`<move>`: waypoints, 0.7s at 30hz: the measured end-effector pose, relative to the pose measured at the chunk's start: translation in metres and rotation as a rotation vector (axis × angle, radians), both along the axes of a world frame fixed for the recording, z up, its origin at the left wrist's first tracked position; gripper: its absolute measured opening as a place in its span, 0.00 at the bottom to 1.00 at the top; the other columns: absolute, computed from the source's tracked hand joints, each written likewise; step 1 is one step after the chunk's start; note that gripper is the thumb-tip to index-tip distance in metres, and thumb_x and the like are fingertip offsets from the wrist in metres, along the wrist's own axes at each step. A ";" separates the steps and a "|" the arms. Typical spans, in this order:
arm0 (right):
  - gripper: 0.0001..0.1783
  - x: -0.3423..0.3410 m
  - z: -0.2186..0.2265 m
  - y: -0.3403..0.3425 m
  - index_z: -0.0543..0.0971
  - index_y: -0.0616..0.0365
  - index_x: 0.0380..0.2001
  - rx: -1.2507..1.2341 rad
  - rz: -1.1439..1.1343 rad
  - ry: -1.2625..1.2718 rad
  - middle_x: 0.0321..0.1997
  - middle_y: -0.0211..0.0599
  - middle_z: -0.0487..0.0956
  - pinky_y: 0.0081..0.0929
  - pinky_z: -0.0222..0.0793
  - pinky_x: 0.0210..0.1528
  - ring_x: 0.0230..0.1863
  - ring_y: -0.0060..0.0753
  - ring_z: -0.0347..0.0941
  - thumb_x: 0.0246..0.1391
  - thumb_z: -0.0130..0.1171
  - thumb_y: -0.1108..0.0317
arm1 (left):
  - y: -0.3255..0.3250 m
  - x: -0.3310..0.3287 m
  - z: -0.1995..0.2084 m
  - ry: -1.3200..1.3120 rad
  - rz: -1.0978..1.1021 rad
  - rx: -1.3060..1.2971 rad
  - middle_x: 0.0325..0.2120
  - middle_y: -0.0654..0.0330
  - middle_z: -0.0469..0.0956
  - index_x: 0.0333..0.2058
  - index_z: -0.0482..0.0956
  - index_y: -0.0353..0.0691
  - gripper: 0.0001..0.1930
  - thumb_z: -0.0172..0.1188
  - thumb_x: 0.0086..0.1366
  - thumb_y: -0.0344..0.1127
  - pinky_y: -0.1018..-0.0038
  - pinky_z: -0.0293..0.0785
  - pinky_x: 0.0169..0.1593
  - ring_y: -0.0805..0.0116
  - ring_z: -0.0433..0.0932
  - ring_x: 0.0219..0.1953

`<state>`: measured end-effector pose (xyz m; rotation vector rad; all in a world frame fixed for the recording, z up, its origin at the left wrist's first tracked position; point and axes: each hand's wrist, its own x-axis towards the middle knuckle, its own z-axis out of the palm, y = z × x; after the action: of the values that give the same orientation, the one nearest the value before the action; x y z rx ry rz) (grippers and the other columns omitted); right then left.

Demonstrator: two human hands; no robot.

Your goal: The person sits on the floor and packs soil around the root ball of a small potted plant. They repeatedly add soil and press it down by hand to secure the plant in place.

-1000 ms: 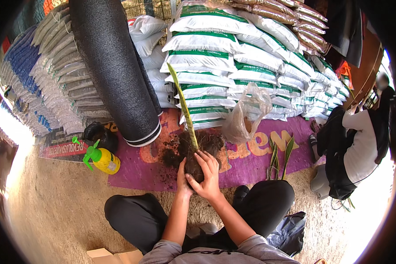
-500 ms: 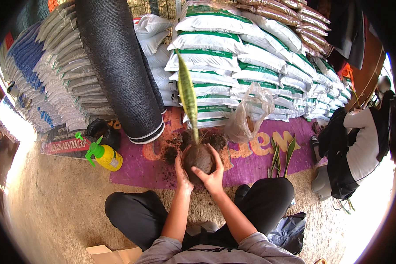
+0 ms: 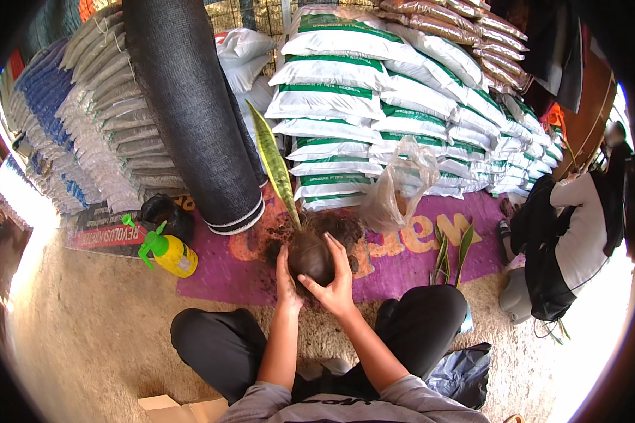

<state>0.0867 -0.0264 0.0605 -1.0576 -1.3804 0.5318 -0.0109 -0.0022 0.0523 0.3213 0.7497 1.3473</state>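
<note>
Between my palms sits a round, dark brown root ball (image 3: 312, 260), smooth-looking like packed soil. A single snake plant leaf (image 3: 274, 158), green with yellow edges, rises from its top and leans to the left. My left hand (image 3: 287, 280) cups the left side of the ball. On the right side my right hand (image 3: 334, 278) wraps round it, the thumb pressed across the near face. Loose dark soil (image 3: 342, 225) lies on the purple banner (image 3: 409, 261) just beyond the ball.
A yellow spray bottle (image 3: 176, 256) with a green head stands left, beside a black bag (image 3: 168, 215). Right of my hands are more snake plant leaves (image 3: 464, 252) and a clear plastic bag (image 3: 400, 187). White sacks (image 3: 331, 99) and a black roll (image 3: 190, 113) stand behind. Another person (image 3: 575, 240) crouches at right.
The leaf has tilted further left as my hands turned the root ball. Both hands keep hold of it, slightly lower and nearer to me.
</note>
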 end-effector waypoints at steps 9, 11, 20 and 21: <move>0.41 -0.008 -0.010 0.002 0.65 0.66 0.55 -0.160 0.166 0.490 0.54 0.45 0.70 0.31 0.61 0.57 0.54 0.34 0.67 0.35 0.72 0.71 | 0.030 -0.013 -0.012 -0.128 -0.122 0.203 0.52 0.52 0.69 0.56 0.64 0.34 0.30 0.37 0.67 0.53 0.65 0.63 0.58 0.60 0.67 0.55; 0.41 -0.013 -0.013 0.001 0.66 0.64 0.55 -0.089 0.075 0.266 0.55 0.48 0.68 0.37 0.59 0.58 0.56 0.42 0.65 0.36 0.71 0.65 | 0.032 -0.016 -0.015 -0.224 -0.274 0.339 0.51 0.52 0.70 0.52 0.68 0.33 0.28 0.38 0.66 0.53 0.63 0.68 0.54 0.61 0.71 0.51; 0.35 -0.005 -0.006 0.001 0.70 0.61 0.52 0.045 -0.071 0.021 0.59 0.54 0.62 0.46 0.53 0.60 0.60 0.55 0.59 0.39 0.65 0.59 | 0.027 -0.013 -0.027 -0.314 -0.212 0.085 0.37 0.56 0.78 0.38 0.76 0.39 0.14 0.49 0.64 0.43 0.65 0.75 0.45 0.61 0.78 0.39; 0.35 -0.005 -0.002 0.004 0.70 0.61 0.52 0.046 -0.034 0.109 0.59 0.54 0.62 0.46 0.53 0.60 0.60 0.56 0.58 0.39 0.65 0.58 | 0.030 -0.016 -0.027 -0.339 -0.217 0.064 0.37 0.56 0.78 0.38 0.76 0.39 0.15 0.48 0.64 0.43 0.65 0.76 0.45 0.61 0.78 0.39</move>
<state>0.0822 -0.0226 0.0581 -0.9990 -1.2716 0.5233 -0.0265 0.0274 0.0251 0.2106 0.3779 1.1813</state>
